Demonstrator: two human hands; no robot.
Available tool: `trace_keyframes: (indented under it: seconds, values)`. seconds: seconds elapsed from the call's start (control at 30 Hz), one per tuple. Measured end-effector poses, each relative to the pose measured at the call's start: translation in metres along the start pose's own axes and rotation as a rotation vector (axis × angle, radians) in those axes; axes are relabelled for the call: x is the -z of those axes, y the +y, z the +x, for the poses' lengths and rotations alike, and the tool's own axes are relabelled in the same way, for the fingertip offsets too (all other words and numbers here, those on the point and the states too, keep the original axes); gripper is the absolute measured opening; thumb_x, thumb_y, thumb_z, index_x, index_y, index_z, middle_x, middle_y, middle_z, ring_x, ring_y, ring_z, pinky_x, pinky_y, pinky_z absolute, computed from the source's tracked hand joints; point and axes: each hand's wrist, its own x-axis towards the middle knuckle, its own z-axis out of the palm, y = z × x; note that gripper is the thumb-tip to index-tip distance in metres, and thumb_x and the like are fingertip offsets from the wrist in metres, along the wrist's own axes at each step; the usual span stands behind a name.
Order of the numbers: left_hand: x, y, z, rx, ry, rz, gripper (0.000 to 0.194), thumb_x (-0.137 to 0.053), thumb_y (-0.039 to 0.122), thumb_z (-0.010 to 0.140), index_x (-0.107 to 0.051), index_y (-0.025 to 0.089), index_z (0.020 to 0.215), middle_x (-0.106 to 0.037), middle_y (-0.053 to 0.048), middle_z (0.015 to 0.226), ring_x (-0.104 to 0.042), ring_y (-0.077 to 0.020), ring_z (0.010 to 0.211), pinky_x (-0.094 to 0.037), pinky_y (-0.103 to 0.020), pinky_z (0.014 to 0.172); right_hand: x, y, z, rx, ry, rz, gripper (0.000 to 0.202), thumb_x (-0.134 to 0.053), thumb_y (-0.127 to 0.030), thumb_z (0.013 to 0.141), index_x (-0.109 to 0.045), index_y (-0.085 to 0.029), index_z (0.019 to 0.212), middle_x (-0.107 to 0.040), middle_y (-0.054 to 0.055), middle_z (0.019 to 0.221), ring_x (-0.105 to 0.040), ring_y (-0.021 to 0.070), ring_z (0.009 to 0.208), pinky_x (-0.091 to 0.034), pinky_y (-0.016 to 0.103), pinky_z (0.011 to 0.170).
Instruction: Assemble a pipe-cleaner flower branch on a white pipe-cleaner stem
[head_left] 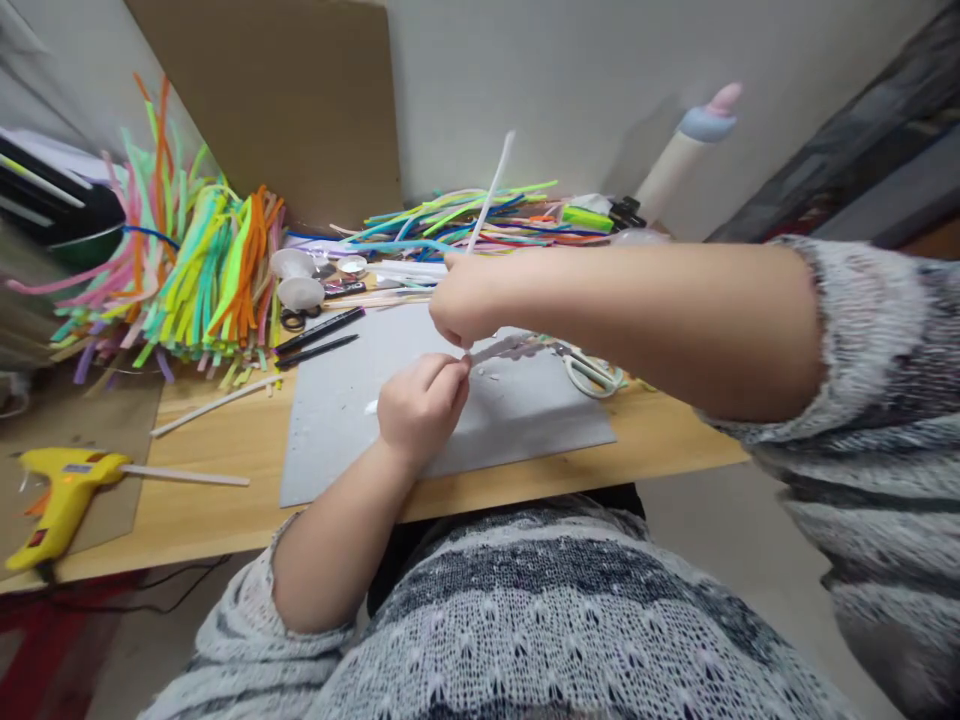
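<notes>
My left hand (422, 403) is closed just above a grey mat (337, 440), with a short white end showing past its left side. My right hand (469, 300) is closed too, and its fingers come down close to the left fingertips. From behind the right hand a white pipe cleaner (491, 190) rises, apparently gripped in its fingers. Where the two hands meet, the fingers hide most of what they hold. Scissors (589, 375) with pale handles lie on the mat's right side, their blades partly behind the right hand and forearm. Small white scraps (491, 375) are scattered near them.
Bundled colourful pipe cleaners (202, 270) stand at left, with more strewn along the back (450, 215). Black pens (319, 335) lie by the mat. A yellow glue gun (67, 490) rests front left. A cream post (675, 160) and cardboard (285, 110) stand behind.
</notes>
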Motion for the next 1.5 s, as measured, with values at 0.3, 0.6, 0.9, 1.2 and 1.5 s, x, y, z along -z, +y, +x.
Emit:
trace_keyframes:
  seconds: [0.3, 0.6, 0.9, 1.2, 1.5]
  values:
    - [0.002, 0.000, 0.001, 0.076, 0.074, -0.124, 0.017, -0.049, 0.013, 0.080, -0.060, 0.017, 0.093, -0.065, -0.006, 0.081, -0.058, -0.0144, 0.076, -0.045, -0.026, 0.067, 0.032, -0.067, 0.011, 0.289, -0.292, -0.386, 0.051, -0.048, -0.027, 0.081, -0.043, -0.012, 0.033, -0.033, -0.008, 0.026, -0.059, 0.0030, 0.067, -0.039, 0.033, 0.085]
    - [0.032, -0.003, 0.030, 0.369, 0.472, -0.284, 0.009, -0.058, 0.019, 0.075, -0.063, 0.017, 0.082, -0.062, -0.003, 0.076, -0.055, -0.0119, 0.072, -0.045, -0.025, 0.066, 0.132, -0.111, -0.117, 0.392, 0.545, -0.534, 0.029, -0.035, -0.026, 0.085, -0.063, -0.029, 0.088, -0.060, -0.001, 0.075, -0.058, 0.0141, 0.079, -0.043, 0.033, 0.078]
    - [0.042, 0.040, 0.060, 0.884, 0.323, -1.184, 0.020, -0.066, 0.031, 0.067, -0.062, 0.016, 0.080, -0.061, -0.001, 0.067, -0.044, -0.0051, 0.047, -0.029, -0.019, 0.039, 0.043, -0.059, -0.134, 0.068, 0.502, 0.063, 0.023, -0.041, -0.027, 0.087, -0.058, -0.019, 0.100, -0.062, 0.007, 0.100, -0.054, 0.0174, 0.095, -0.040, 0.034, 0.083]
    - [0.024, 0.059, 0.063, 1.169, 0.093, -1.484, 0.025, -0.073, 0.021, 0.054, -0.061, 0.013, 0.075, -0.061, -0.002, 0.066, -0.045, -0.0044, 0.048, -0.025, -0.016, 0.037, 0.045, -0.036, -0.155, -0.105, 0.434, 0.394, 0.020, -0.048, -0.025, 0.083, -0.061, -0.016, 0.094, -0.064, 0.003, 0.081, -0.053, 0.0098, 0.063, -0.040, 0.023, 0.062]
    - [-0.005, 0.073, 0.058, 0.996, 0.145, -1.284, 0.027, -0.071, 0.025, 0.061, -0.055, 0.015, 0.081, -0.058, 0.001, 0.063, -0.049, -0.0065, 0.050, -0.030, -0.018, 0.041, 0.046, -0.019, -0.161, -0.459, 0.314, 1.013, 0.025, -0.066, -0.039, 0.068, -0.061, -0.016, 0.078, -0.044, -0.005, 0.050, -0.037, 0.0059, 0.045, -0.025, 0.021, 0.043]
